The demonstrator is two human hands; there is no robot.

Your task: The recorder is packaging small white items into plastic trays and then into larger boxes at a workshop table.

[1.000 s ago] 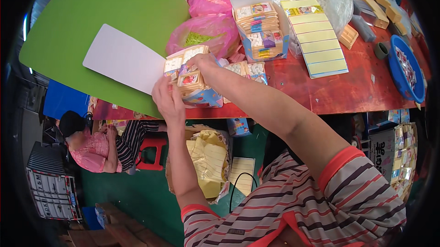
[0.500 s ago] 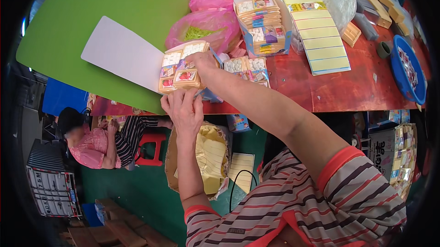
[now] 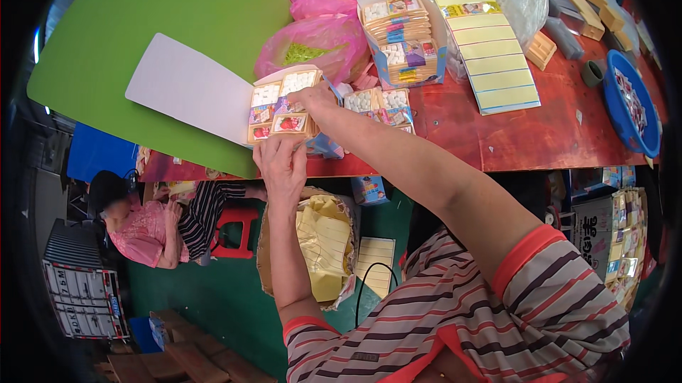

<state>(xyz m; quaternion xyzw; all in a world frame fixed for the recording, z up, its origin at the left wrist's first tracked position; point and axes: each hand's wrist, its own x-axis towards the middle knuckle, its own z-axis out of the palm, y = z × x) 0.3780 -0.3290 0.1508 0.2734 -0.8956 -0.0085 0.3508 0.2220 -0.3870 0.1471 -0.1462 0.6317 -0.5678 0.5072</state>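
Note:
My left hand [image 3: 281,165] grips the near edge of a stack of small blister cards [image 3: 283,105] held above the table's front edge. My right hand [image 3: 312,97] pinches the stack's right side. A white flap of card [image 3: 190,88] stretches out to the left from the stack. More of the same blister cards [image 3: 378,102] lie on the red table [image 3: 526,138] just right of my right hand.
An open box of stacked cards [image 3: 402,40], pink bags [image 3: 320,39], a yellow label sheet [image 3: 489,52] and a blue basin [image 3: 631,105] sit on the table. A green board [image 3: 156,21] lies at left. A sack of yellow sheets [image 3: 321,244] stands below. A person [image 3: 145,223] sits at lower left.
Both hands brought the stack slightly nearer and lower. My left hand shifted from the stack's left face to under its near edge.

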